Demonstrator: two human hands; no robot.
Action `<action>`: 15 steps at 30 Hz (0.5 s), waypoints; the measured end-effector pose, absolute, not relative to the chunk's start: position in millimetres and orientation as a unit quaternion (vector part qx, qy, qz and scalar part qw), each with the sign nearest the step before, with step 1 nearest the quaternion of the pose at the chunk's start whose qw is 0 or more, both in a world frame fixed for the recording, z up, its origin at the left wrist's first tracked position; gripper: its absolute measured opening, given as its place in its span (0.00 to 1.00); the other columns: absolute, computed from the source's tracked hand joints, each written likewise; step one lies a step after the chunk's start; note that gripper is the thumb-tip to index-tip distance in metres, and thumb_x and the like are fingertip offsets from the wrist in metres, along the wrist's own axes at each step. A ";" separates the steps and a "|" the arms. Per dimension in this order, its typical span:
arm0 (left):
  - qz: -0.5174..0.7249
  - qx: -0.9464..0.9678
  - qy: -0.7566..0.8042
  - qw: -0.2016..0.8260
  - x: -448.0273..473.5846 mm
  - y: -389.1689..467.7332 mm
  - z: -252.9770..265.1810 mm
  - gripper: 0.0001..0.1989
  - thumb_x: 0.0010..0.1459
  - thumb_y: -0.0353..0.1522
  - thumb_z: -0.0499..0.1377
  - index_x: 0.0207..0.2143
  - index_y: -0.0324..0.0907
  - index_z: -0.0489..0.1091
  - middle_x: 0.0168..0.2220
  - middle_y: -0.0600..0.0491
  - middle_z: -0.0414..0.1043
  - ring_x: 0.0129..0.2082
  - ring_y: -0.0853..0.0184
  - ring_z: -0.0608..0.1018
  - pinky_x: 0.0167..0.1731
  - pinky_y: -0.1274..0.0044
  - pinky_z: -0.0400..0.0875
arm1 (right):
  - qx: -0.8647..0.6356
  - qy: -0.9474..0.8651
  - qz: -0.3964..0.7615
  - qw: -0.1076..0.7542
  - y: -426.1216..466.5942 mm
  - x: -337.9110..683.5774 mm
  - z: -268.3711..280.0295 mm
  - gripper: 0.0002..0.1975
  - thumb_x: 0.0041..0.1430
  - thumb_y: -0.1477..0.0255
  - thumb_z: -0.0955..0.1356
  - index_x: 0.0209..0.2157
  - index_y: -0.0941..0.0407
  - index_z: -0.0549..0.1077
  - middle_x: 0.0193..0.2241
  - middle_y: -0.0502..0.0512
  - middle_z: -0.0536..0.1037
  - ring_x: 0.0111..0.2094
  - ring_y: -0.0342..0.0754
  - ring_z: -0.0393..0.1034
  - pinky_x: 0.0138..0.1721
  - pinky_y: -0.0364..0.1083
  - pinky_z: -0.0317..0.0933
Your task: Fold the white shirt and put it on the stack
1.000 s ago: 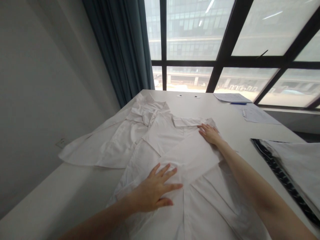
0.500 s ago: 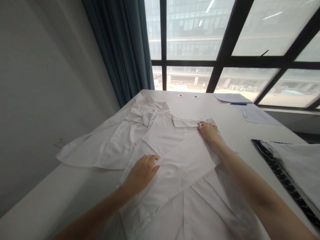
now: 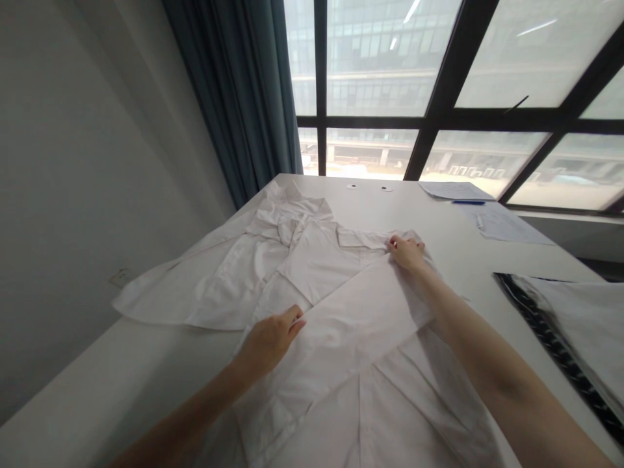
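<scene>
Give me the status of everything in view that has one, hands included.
white garment: spread out, wrinkled in places
left hand: pinching the garment's fabric
right hand: pinching the garment, farther off
blue curtain: drawn aside, hanging in folds
papers: lying flat
blue pen: lying down, cap unclear
wall socket: nothing visibly plugged in

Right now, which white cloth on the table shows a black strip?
The cloth at the far right, with a black strip along its left side; the white fabric pinched by the left hand and right hand shows none.
</scene>
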State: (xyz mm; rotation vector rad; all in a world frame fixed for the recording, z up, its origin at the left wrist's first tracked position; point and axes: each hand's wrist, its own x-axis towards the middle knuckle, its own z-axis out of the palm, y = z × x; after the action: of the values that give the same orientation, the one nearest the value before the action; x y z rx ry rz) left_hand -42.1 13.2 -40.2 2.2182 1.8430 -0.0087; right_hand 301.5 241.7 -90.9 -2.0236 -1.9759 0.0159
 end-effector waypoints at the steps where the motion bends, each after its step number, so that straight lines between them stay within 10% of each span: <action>1: -0.011 0.764 0.634 0.123 -42.4 13.1 -40.9 0.13 0.68 0.37 0.44 0.42 0.43 0.66 0.28 0.52 0.75 0.31 0.62 0.79 0.27 0.78 0.63 | -0.706 -0.691 0.006 0.157 241.6 302.8 -91.6 0.14 0.61 0.65 0.61 0.40 0.54 0.75 0.34 0.61 0.78 0.44 0.59 0.67 0.47 0.58 0.51; 15: -0.046 0.777 0.627 0.032 -48.1 8.4 -49.0 0.18 0.69 0.39 0.40 0.42 0.43 0.66 0.25 0.50 0.73 0.28 0.61 0.79 0.26 0.77 0.65 | -0.613 -0.771 -0.005 0.171 236.4 310.5 -82.8 0.14 0.60 0.72 0.60 0.34 0.53 0.78 0.44 0.57 0.77 0.51 0.57 0.60 0.49 0.56 0.50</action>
State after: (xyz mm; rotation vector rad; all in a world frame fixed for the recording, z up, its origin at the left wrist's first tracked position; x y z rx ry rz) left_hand -48.1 8.4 -49.0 2.3935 1.9292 -0.1403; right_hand 310.5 236.4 -82.8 -1.7405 -2.1894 -0.0133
